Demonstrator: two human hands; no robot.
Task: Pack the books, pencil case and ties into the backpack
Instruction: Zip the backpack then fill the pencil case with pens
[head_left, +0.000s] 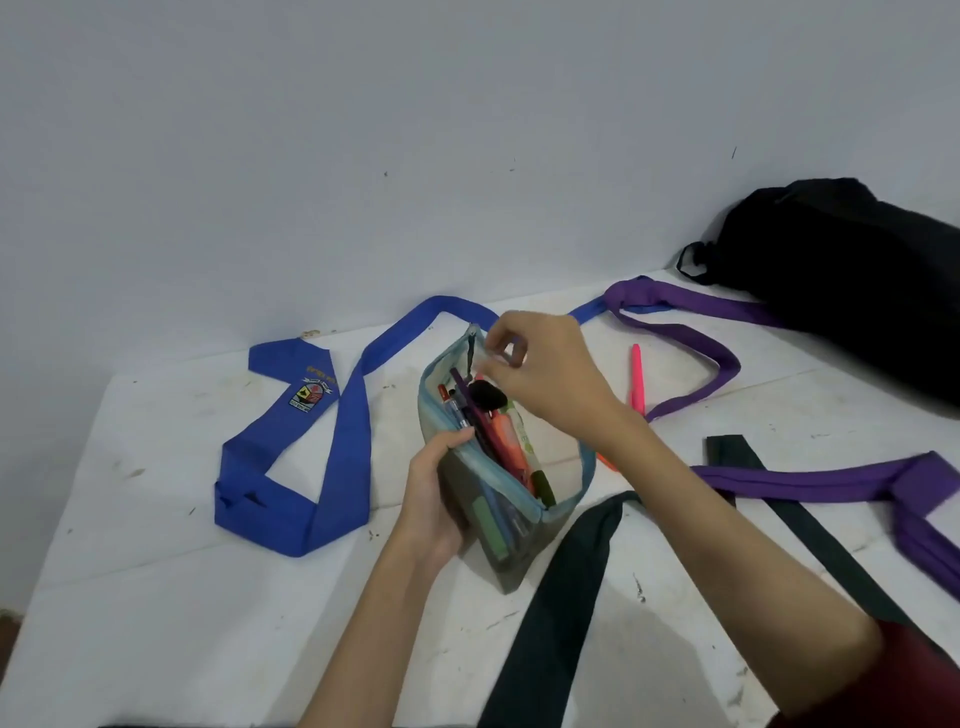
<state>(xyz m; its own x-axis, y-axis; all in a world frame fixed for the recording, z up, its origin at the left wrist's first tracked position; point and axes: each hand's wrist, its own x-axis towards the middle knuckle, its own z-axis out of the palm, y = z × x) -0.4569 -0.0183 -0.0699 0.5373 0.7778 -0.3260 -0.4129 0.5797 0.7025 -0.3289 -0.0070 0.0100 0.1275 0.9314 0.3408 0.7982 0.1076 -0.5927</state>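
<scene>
Mesh and pale blue trim make up the pencil case (511, 488), which stands open-mouthed on the white table (156, 597) right in the middle of your view. Your left hand (434, 501) grips it from 9 o'clock: the fingers curl round the near long side and the thumb hooks over the zip edge. Your right hand (543, 366) reaches across the top of the case and sits at its 12 o'clock end, thumb and forefinger pinched narrowly at the far corner of the opening, close to the zip; whether they actually hold the zip pull you cannot tell from here. So the case lies between your two hands, held at its side and touched at its far tip.

Pens and markers stand packed inside the case, orange, purple and green ones among them.

At 9 o'clock from the case the blue tie (332, 467) lies looped on the table, its badge end toward the wall. A pink pen (636, 379) lies loose at 2 o'clock, just beside your right wrist. A purple tie (685, 338) curves beyond it toward the black backpack (852, 280), which slumps against the wall at 2 o'clock, well apart from the case. A second purple tie (831, 486) lies at 3 o'clock, crossing a dark tie (810, 525). Another dark tie (561, 613) runs under your right forearm at 5 o'clock.
</scene>
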